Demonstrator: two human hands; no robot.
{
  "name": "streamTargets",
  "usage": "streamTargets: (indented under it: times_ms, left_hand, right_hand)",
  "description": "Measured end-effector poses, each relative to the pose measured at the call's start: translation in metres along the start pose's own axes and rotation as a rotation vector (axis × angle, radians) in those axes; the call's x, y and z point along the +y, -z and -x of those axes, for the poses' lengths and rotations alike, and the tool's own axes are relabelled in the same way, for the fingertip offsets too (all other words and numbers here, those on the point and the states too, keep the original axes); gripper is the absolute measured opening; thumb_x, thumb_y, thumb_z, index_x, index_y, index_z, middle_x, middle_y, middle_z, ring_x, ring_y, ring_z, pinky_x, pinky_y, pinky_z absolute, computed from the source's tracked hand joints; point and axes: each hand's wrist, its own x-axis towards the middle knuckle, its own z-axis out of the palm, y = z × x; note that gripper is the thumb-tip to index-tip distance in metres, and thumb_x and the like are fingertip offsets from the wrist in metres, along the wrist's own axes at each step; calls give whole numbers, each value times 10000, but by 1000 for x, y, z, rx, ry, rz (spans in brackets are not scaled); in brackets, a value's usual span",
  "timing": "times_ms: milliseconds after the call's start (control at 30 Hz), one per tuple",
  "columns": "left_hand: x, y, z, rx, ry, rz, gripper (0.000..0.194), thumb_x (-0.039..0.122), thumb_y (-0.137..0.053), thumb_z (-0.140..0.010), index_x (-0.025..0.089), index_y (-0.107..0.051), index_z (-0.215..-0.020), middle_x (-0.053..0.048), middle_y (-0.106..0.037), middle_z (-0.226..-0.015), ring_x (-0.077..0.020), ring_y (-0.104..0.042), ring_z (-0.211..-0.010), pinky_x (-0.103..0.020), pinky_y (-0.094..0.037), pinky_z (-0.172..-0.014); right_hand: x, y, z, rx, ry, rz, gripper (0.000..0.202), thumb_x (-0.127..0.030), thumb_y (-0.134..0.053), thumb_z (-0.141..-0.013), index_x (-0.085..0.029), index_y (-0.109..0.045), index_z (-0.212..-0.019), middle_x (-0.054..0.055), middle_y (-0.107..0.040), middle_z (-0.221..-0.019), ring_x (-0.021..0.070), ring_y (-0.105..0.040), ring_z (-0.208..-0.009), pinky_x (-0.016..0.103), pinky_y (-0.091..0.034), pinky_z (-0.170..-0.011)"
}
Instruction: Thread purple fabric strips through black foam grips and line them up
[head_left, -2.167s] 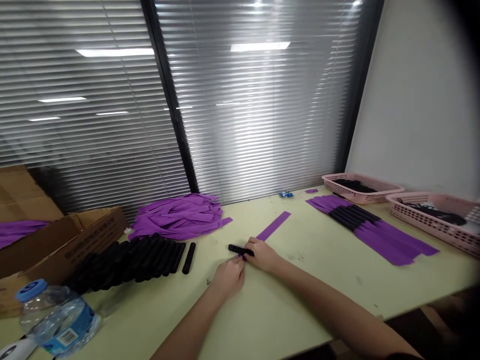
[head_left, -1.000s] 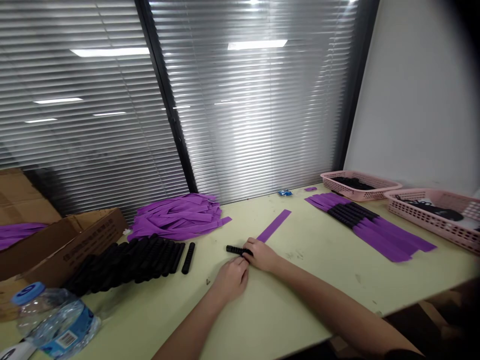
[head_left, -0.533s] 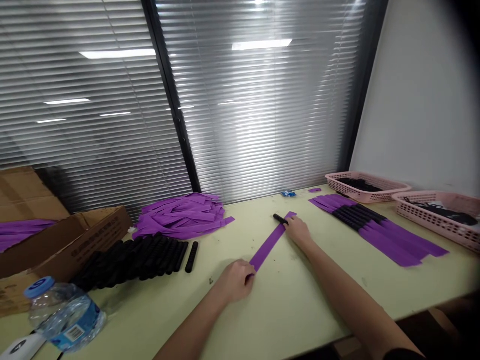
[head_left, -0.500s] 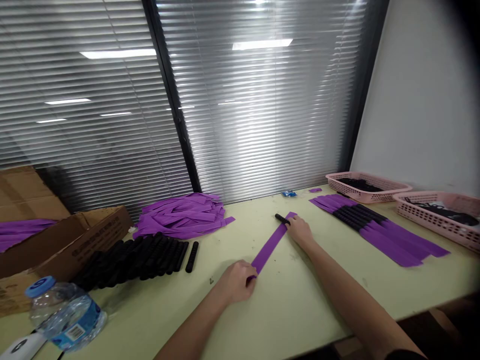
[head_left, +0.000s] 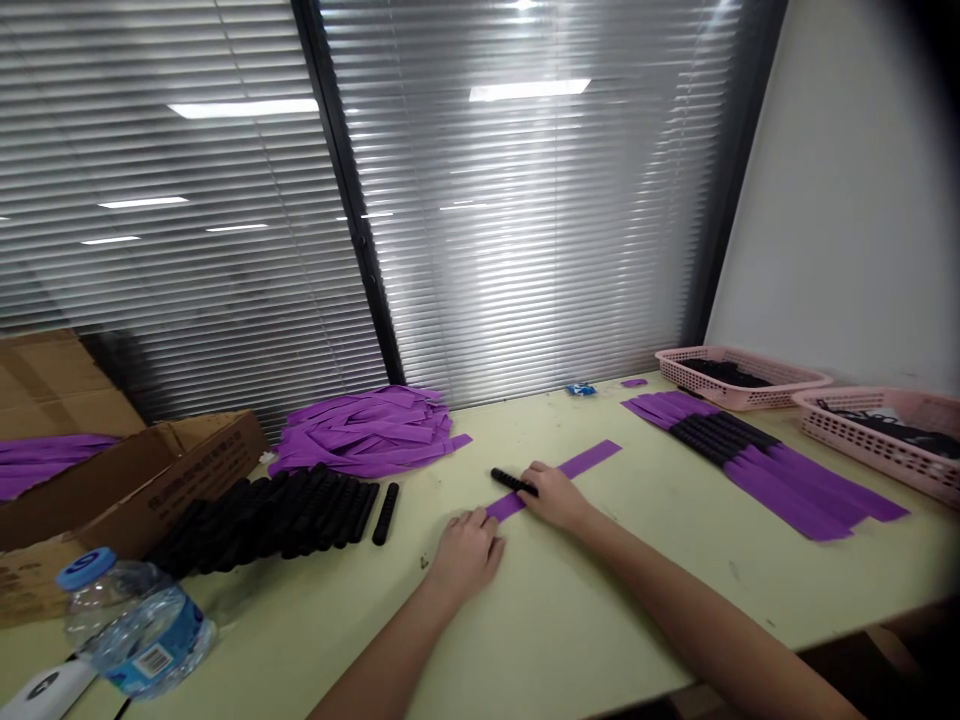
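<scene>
On the table a flat purple strip [head_left: 592,457] runs diagonally between my hands. My right hand [head_left: 556,495] is closed on one end of a short black ribbed tube [head_left: 507,481], which lies crosswise over the strip. My left hand [head_left: 466,552] rests at the strip's near end, fingers bent down over it; that end is hidden beneath them. Left of my hands, one loose black tube [head_left: 385,513] lies beside a pile of similar tubes [head_left: 292,515]. At the right, several purple strips with black tubes around their middles [head_left: 716,437] lie side by side.
A heap of purple strips [head_left: 367,430] sits by the window blinds. An opened cardboard box [head_left: 187,470] and a water bottle [head_left: 139,630] stand at the left. Two pink baskets [head_left: 795,380] with black items are at the right. A small blue packet [head_left: 580,390] lies at the back.
My right hand has moved left and nearer with the black tube, down the strip. The strip's far end is uncovered and angled more to the right. My left hand has shifted slightly left and away.
</scene>
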Motion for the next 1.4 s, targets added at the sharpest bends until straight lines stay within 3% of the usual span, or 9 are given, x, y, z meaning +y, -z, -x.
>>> streamTargets:
  times_ms: [133,267,467,633,733,833,1033,1267,1400]
  left_hand:
    - [-6,-5,-1,-21,-1,26,305,336,-377,-932,184,-579,-1102,-107,-569,-1081,-246,-561,-970,-368,-468,-843]
    - [-5,-6,0,-24,-2,0,323,348,-382,-932,180,-571,-1134,-109,-559,-1114,-254,-544,-1009,-370,-464,-867]
    - [-5,-8,0,-10,-16,4,336,350,-361,-941,170,-571,-1132,-108,-562,-1100,-258,-548,-994,-389,-474,-859]
    - [-5,-8,0,-13,-16,5,341,358,-351,-946,174,-571,-1129,-104,-563,-1099,-250,-548,-1002,-375,-477,-868]
    - [-4,-7,-1,-18,-19,5,336,354,-354,-944,172,-568,-1131,-107,-560,-1096,-249,-547,-1003,-376,-480,-867]
    - [-4,-7,-1,-16,-23,8,325,341,-361,-941,166,-571,-1118,-109,-561,-1085,-249,-548,-998,-381,-480,-870]
    - [-5,-9,0,-4,-25,2,307,325,-369,-939,167,-573,-1106,-100,-561,-1082,-243,-544,-996,-372,-475,-871]
    - [-4,-6,1,5,-31,-16,317,340,-360,-943,166,-577,-1096,-98,-562,-1079,-244,-545,-985,-374,-481,-855]
    - [-4,-8,0,8,-31,-22,321,331,-385,-936,172,-563,-1150,-97,-560,-1102,-242,-545,-999,-368,-474,-875]
  right_hand:
    - [-38,-14,8,-1,183,-109,149,-250,-542,-846,-164,-641,-916,62,-602,-941,158,-593,-838,238,-417,-745]
    - [-36,-17,1,-6,88,-78,166,-280,-537,-856,-170,-649,-911,63,-608,-939,159,-597,-835,237,-419,-746]
    - [37,1,-19,33,-200,26,193,-265,-520,-863,-147,-665,-911,98,-617,-951,192,-603,-865,265,-415,-751]
    - [106,21,-16,99,-492,134,273,-288,-464,-890,-112,-659,-961,157,-601,-994,255,-600,-915,319,-422,-725]
    - [128,27,-8,122,-601,175,292,-297,-447,-897,-111,-654,-985,167,-592,-997,271,-601,-920,331,-423,-708]
    - [133,28,-5,127,-623,198,272,-278,-466,-887,-109,-650,-991,168,-587,-1004,280,-597,-924,338,-417,-706]
    - [105,21,-11,98,-488,147,253,-289,-485,-886,-115,-654,-958,151,-589,-995,249,-596,-875,313,-398,-687]
    - [8,-5,-5,32,-129,-15,168,-300,-542,-859,-178,-657,-865,62,-607,-926,158,-588,-829,236,-394,-721]
    - [-35,-19,3,27,96,-131,132,-248,-544,-839,-168,-641,-879,64,-603,-910,165,-590,-809,247,-408,-724]
